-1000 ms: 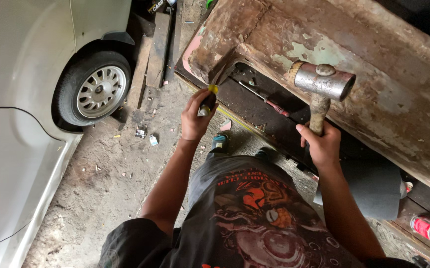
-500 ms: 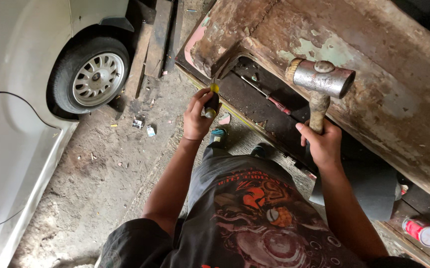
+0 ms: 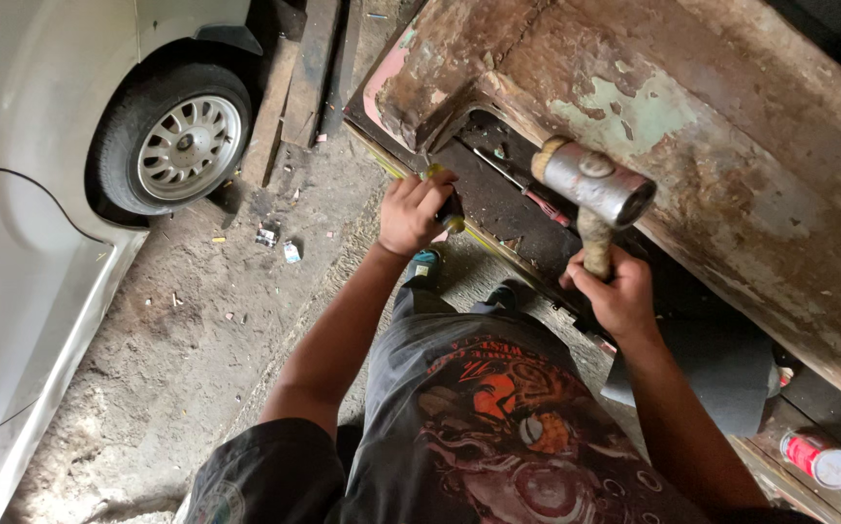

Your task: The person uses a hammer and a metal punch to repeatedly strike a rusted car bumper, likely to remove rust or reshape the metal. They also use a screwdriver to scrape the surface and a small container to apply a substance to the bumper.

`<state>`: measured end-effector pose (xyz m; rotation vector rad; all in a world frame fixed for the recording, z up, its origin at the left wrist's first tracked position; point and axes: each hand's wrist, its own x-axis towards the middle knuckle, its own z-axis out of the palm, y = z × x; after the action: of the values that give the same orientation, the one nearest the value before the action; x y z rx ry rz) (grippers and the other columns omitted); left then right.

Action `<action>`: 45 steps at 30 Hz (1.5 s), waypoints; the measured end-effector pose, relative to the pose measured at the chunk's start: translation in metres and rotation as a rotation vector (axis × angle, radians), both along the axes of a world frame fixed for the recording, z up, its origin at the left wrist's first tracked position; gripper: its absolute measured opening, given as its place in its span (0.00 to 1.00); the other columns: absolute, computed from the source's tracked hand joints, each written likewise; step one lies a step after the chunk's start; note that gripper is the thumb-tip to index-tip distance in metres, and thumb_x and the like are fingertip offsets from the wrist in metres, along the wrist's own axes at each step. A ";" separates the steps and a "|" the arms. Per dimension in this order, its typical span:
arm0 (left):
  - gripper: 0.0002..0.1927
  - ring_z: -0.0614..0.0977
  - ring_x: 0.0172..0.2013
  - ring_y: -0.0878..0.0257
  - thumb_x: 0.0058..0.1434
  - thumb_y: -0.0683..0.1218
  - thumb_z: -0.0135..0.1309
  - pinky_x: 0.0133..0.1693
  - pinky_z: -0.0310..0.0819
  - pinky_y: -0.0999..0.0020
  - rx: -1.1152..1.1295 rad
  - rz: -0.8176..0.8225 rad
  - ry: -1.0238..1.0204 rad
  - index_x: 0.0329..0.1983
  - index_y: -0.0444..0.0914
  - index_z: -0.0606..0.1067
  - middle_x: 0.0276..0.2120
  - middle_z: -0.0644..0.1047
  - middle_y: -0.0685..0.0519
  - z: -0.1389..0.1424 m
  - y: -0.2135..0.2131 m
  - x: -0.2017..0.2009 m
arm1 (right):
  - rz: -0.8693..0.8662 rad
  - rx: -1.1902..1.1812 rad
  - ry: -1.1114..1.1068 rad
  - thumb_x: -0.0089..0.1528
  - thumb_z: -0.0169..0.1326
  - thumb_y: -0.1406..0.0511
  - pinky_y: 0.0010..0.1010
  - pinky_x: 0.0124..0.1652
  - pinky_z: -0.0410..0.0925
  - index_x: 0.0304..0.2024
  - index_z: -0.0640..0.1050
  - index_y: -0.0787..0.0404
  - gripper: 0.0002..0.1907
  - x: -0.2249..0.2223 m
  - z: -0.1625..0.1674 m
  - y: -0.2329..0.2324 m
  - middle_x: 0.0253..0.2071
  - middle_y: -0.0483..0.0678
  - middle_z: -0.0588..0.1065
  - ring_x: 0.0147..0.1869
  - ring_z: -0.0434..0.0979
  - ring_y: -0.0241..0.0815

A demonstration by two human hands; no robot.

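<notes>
white car (image 3: 23, 291), left edge | wheel (image 3: 186, 146) with silver rim, on dirt floor (image 3: 197, 369) | wooden planks (image 3: 294, 87) flat beside wheel | small litter (image 3: 280, 243) near planks | red can (image 3: 821, 459), bottom right

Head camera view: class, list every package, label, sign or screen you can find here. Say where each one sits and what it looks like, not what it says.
Red cylindrical can with a white cap: lying on the wooden boards at the lower right, below the rusty metal panel.
Small pale scraps of wrapper or packet: on the dirt floor near the car wheel; too small to tell more.
No signs or screens.
</notes>
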<state>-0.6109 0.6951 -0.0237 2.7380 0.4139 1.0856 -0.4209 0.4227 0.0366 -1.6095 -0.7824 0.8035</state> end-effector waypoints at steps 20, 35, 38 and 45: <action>0.10 0.82 0.46 0.53 0.63 0.42 0.62 0.52 0.80 0.58 -0.029 -0.507 0.202 0.45 0.40 0.74 0.40 0.79 0.49 -0.004 0.023 0.044 | -0.063 -0.195 -0.420 0.57 0.67 0.65 0.26 0.31 0.68 0.35 0.81 0.66 0.10 -0.035 -0.016 -0.016 0.26 0.48 0.77 0.29 0.76 0.32; 0.17 0.82 0.46 0.51 0.51 0.37 0.67 0.51 0.82 0.61 -0.299 -0.471 0.192 0.42 0.41 0.75 0.41 0.79 0.47 0.005 0.032 0.050 | -0.053 -0.399 -0.516 0.56 0.67 0.66 0.35 0.39 0.75 0.38 0.83 0.69 0.12 -0.028 -0.073 -0.019 0.32 0.59 0.79 0.33 0.82 0.52; 0.16 0.82 0.44 0.51 0.52 0.38 0.68 0.49 0.82 0.59 -0.285 -0.523 0.139 0.42 0.40 0.76 0.39 0.79 0.47 0.004 0.034 0.050 | -0.052 -0.305 -0.434 0.59 0.64 0.66 0.34 0.41 0.74 0.41 0.82 0.69 0.12 -0.029 -0.070 -0.013 0.35 0.58 0.79 0.36 0.82 0.50; 0.11 0.83 0.41 0.56 0.57 0.36 0.63 0.50 0.82 0.59 -0.306 -0.557 0.068 0.35 0.42 0.73 0.35 0.79 0.51 -0.006 0.031 0.048 | -0.045 -0.722 -0.373 0.63 0.63 0.66 0.34 0.47 0.76 0.45 0.84 0.72 0.14 -0.043 -0.036 0.005 0.39 0.63 0.81 0.41 0.83 0.52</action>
<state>-0.5631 0.7262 -0.0293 2.3970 -0.1630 0.7143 -0.4641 0.4281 0.0004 -2.4646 -0.7493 0.8109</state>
